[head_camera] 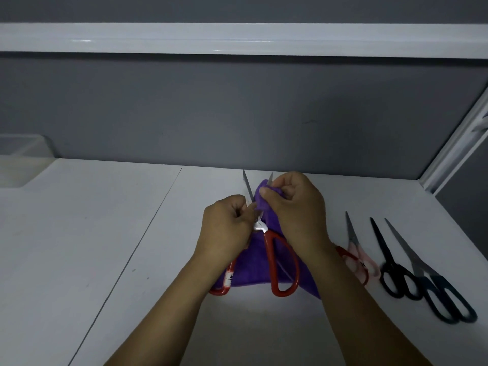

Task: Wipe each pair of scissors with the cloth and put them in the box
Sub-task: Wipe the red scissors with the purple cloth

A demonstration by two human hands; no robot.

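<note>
Red-handled scissors (284,262) lie with blades spread apart over a purple cloth (253,268) in the middle of the white table. My left hand (227,228) holds the scissors near the pivot and left blade. My right hand (295,207) pinches a fold of the cloth around the right blade, whose tip pokes out above the fingers. To the right lie pink-handled scissors (361,257), black-handled scissors (393,273) and dark blue-handled scissors (438,294), all closed. A clear plastic box (21,159) stands at the far left.
The white table (105,233) has a seam running diagonally left of my hands. A grey partition wall with a white rail rises behind it, and a white-framed partition closes the right side.
</note>
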